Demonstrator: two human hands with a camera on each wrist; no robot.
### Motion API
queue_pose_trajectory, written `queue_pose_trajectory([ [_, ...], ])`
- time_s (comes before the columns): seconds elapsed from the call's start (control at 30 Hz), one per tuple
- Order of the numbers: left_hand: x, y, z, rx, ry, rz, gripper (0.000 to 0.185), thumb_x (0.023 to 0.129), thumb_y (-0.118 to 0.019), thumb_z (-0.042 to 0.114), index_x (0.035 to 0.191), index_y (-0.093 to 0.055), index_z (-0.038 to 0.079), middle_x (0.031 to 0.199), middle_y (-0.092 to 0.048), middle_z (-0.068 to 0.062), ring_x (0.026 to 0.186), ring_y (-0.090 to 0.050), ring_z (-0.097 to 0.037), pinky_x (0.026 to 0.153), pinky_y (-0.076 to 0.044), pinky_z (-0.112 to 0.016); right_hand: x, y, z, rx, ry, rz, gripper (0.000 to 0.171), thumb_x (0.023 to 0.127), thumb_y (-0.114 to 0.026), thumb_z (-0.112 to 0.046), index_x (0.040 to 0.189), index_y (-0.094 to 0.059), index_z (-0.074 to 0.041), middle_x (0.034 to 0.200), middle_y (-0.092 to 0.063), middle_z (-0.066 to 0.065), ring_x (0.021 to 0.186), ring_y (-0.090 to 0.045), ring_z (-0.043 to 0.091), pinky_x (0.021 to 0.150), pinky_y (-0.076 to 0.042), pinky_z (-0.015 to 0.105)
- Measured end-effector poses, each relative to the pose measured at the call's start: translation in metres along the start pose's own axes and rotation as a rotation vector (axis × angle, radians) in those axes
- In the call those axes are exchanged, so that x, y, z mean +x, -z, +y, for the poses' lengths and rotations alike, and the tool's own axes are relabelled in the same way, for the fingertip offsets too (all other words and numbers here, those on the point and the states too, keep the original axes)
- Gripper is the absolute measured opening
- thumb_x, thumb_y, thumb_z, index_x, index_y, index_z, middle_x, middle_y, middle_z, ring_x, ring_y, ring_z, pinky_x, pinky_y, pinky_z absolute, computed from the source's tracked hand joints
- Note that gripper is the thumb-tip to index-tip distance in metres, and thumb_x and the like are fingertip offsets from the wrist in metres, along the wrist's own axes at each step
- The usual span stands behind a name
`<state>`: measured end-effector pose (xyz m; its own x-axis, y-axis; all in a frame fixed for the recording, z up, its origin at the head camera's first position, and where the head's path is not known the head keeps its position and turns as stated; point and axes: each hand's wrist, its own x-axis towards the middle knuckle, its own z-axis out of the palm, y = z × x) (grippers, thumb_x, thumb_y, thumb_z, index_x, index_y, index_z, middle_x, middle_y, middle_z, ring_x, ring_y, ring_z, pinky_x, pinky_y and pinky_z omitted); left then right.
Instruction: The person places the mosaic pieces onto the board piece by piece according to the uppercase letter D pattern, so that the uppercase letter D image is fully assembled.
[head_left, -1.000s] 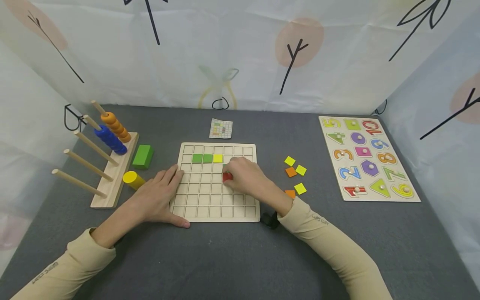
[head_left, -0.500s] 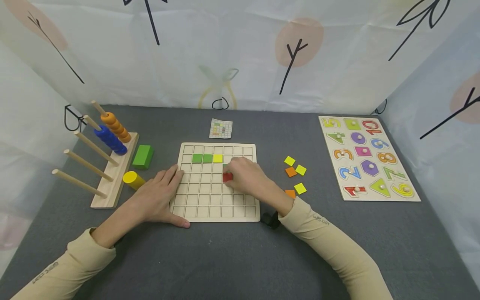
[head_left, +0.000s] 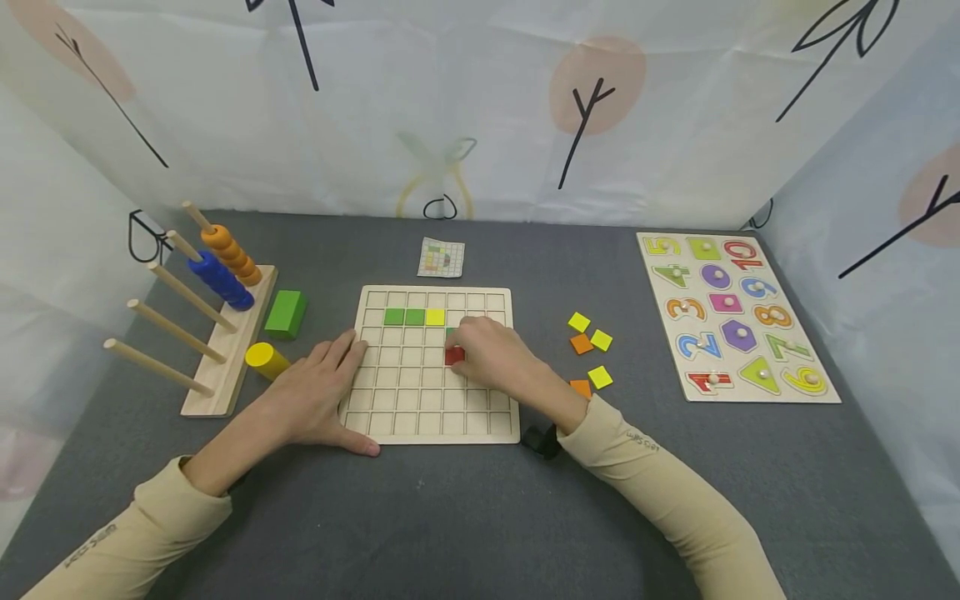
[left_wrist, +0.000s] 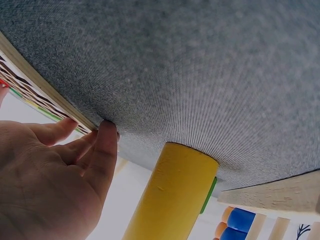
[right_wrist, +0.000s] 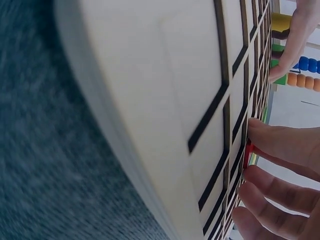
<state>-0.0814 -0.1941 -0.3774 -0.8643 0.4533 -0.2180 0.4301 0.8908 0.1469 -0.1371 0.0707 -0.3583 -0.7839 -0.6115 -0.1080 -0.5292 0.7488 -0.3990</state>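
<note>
A pale wooden grid board lies flat in the middle of the head view. My left hand rests along its left edge, fingers spread and the thumb near the front corner. Over the board's right half, my right hand has its thumb and fingertips at a small red square tile, pinching it at the grid surface. In the right wrist view the red tile shows between thumb and finger. Two green tiles and a yellow tile sit in an upper row. Another green tile is mostly hidden behind the right hand.
Loose yellow tiles and orange tiles lie right of the board. A pattern card is behind it. Left stand a bead rack, a green block and a yellow cylinder. A number puzzle lies far right.
</note>
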Motion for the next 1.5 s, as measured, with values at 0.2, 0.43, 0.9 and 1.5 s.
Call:
queue_pose_trajectory([
  [0.2,0.000,0.001,0.000,-0.005,-0.001,0.003,0.142,0.058,-0.076,0.086,0.155,-0.031,-0.008,0.161,-0.028,-0.036,0.143,-0.039,-0.053,0.107,-0.044,-0.065,-0.002,0.001,0.000,-0.017,-0.002,-0.001,0.014,0.088,-0.074,-0.002,0.099,-0.079,-0.010,0.090,-0.069,0.006,0.082,-0.058,0.017,0.060,-0.047,0.029],
  [0.43,0.000,0.003,0.001,-0.004,-0.007,0.007,0.144,0.057,-0.074,0.089,0.155,-0.031,-0.009,0.160,-0.029,-0.037,0.140,-0.042,-0.053,0.106,-0.046,-0.063,-0.007,0.006,0.002,-0.031,-0.024,0.001,0.021,0.086,-0.073,-0.005,0.103,-0.080,-0.015,0.092,-0.069,0.004,0.082,-0.058,0.018,0.055,-0.044,0.030],
  [0.9,0.000,0.001,0.000,-0.017,0.000,0.002,0.144,0.058,-0.075,0.088,0.155,-0.030,-0.008,0.161,-0.028,-0.036,0.142,-0.040,-0.053,0.106,-0.045,-0.064,-0.027,0.021,0.023,-0.044,-0.131,-0.005,0.031,0.090,-0.076,-0.017,0.121,-0.077,-0.013,0.111,-0.072,0.007,0.086,-0.062,0.019,0.053,-0.043,0.026],
  [1.5,0.000,0.000,0.000,-0.007,-0.002,-0.003,0.143,0.059,-0.076,0.086,0.155,-0.029,-0.008,0.161,-0.027,-0.036,0.142,-0.040,-0.053,0.106,-0.045,-0.065,-0.055,0.028,0.058,-0.067,-0.186,-0.013,0.035,0.085,-0.084,-0.023,0.116,-0.078,-0.009,0.096,-0.074,0.007,0.081,-0.062,0.017,0.061,-0.045,0.026],
])
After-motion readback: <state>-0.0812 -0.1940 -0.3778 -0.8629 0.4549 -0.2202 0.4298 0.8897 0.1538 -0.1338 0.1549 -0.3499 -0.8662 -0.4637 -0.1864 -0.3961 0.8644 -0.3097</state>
